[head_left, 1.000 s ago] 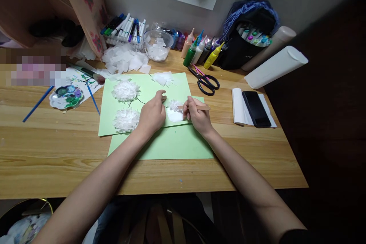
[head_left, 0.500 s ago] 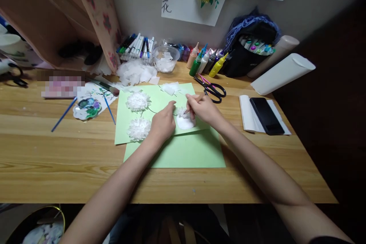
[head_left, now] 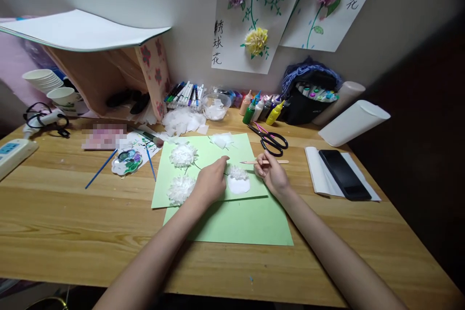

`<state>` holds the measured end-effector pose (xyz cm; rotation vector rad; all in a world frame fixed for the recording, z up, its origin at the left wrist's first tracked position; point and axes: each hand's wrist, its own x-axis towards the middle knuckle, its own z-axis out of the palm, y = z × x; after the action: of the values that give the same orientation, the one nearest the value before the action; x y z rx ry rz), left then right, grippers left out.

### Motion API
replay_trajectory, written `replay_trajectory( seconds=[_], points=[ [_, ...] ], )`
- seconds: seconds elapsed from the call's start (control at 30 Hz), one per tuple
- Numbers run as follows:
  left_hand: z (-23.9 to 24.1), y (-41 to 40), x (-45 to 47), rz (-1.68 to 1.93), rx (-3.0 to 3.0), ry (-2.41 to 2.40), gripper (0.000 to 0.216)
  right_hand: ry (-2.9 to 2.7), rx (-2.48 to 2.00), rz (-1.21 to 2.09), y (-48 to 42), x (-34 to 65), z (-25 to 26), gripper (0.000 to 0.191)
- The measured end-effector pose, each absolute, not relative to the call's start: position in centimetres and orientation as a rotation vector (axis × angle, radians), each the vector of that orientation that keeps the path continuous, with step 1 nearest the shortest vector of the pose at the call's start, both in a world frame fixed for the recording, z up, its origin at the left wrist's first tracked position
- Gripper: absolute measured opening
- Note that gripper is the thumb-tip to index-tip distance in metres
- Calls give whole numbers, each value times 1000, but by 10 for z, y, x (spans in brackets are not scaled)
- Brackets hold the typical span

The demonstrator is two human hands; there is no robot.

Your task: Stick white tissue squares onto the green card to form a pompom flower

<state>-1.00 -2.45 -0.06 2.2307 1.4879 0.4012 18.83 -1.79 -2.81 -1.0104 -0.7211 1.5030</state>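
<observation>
Green sheet [head_left: 212, 152] on worktop [head_left: 72, 213]: upper tissue flower [head_left: 182, 155] and lower tissue flower [head_left: 180, 189] look complete. Third flower [head_left: 239, 181] lies between hands, tufts along top only, white patch below bare. Left hand [head_left: 210, 184] loosely curled, pressing sheet, gripping nothing. Right hand [head_left: 272, 177] pinching wooden stick [head_left: 265, 162]. Loose tissue squares [head_left: 183, 121] remain behind.

We are seeing a matt green paper sheet [head_left: 207, 155], fluffy tissue flowers [head_left: 182, 155], a smooth wooden stick [head_left: 265, 162] and a grained wooden worktop [head_left: 72, 213].
</observation>
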Motion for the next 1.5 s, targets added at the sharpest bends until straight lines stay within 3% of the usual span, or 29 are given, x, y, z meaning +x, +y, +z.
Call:
replay_trajectory(
  seconds=[0.17,0.43,0.6,0.7,0.83,1.07,1.5],
  points=[
    [21,24,-8,433,2237,1709,32,-754,-991,1473,-23,186,-30,41],
    [13,86,-1,327,2056,1900,24,-726,-948,1508,-23,189,-30,46],
    [27,61,-13,503,2027,1803,26,-732,-942,1503,-22,191,-30,45],
    [43,32,-25,797,1947,1411,24,-776,-967,1454,-24,188,-30,47],
    [43,-2,-32,614,1645,1045,34,-892,-1008,1305,-29,182,-31,50],
    [8,-30,-15,482,1866,1463,24,-1216,-1050,1021,-49,182,-31,53],
    [-2,-34,-16,656,2021,1479,24,-2049,-883,609,-59,169,-28,40]
  ],
)
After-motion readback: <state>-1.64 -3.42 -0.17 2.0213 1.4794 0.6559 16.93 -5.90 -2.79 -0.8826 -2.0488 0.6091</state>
